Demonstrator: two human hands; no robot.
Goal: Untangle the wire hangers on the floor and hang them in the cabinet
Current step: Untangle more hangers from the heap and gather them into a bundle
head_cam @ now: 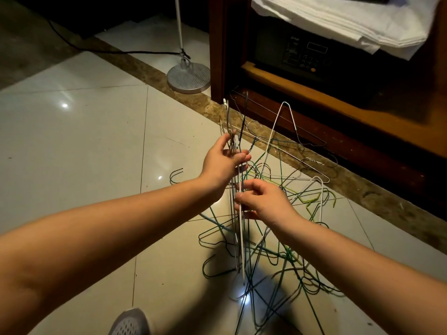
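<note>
Head view: a tangle of wire hangers (289, 256), mostly green with some white and grey, is seen lying on the tiled floor (72, 141), close to the foot of the dark wooden cabinet (217, 56). Out of the tangle a bundle (234, 240) of several hangers is raised upright, its lower ends resting among the wires on the floor. The bundle is held near its top by the left grip (222, 163), whose fingers and thumb are curled round the wires. Just below, a white wire (242, 238) of that bundle is pinched by the right grip (266, 201) between thumb and curled fingers. The two grips are set one just above the other, near but not touching. A white hanger (285, 102) is stood on end against the cabinet's base. A dark hook end (176, 175) is seen on the floor to the left of the arms, apart from the pile. Inside the cabinet a dark safe (290, 54) with a keypad is set on a shelf, with folded white cloth (338, 20) above it. To the cabinet's left a round lamp base (188, 77) is placed on a brown stone strip (145, 68), with a black cable (108, 52) run off from it. A grey shoe (130, 322) is visible at the lower edge
</note>
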